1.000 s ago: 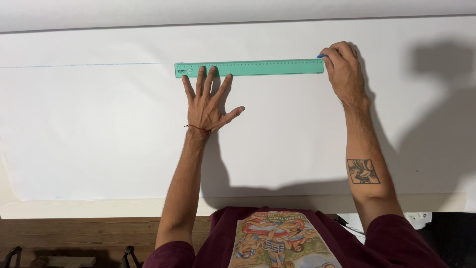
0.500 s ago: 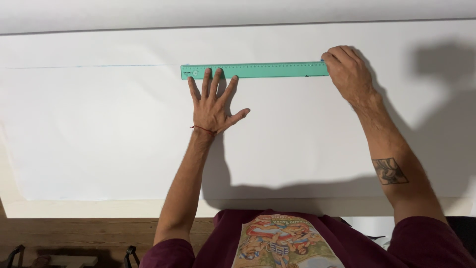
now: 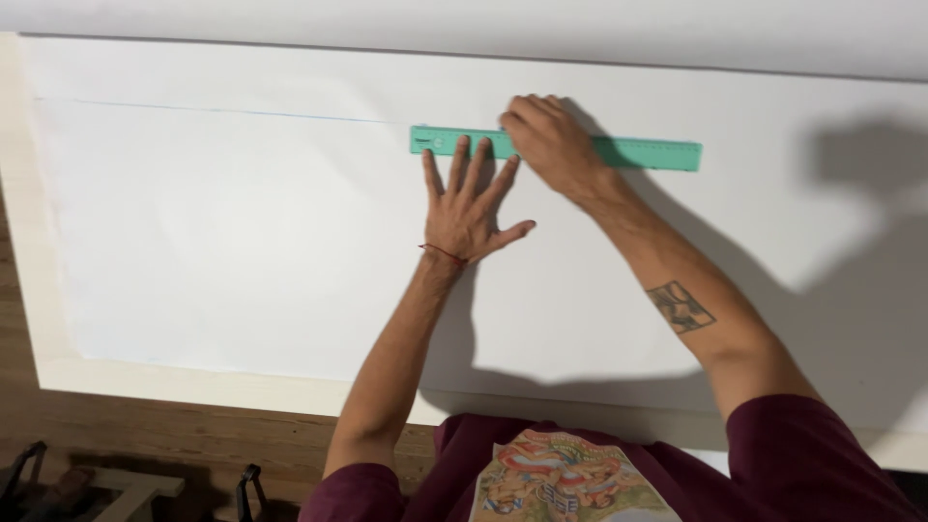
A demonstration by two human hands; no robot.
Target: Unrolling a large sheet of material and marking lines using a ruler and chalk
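Observation:
A long green ruler (image 3: 648, 154) lies flat on a large white sheet of paper (image 3: 242, 232). My left hand (image 3: 469, 203) is spread flat on the sheet, its fingertips pressing the ruler's left part. My right hand (image 3: 551, 145) rests over the ruler just right of those fingertips. Its fingers are curled tight at the ruler's top edge, as if around a thin pen, which the hand hides. A faint blue line (image 3: 222, 110) runs across the paper from the left edge up to the ruler's left end.
The sheet lies on a pale board (image 3: 58, 372) on a wooden table (image 3: 193, 435). A white surface (image 3: 483, 24) runs along the far side. Dark objects (image 3: 29, 474) sit below the table's near edge at the left.
My right hand has slid left along the ruler, from its right end to near its left part. My left hand has stayed pressed on the ruler. The view has shifted.

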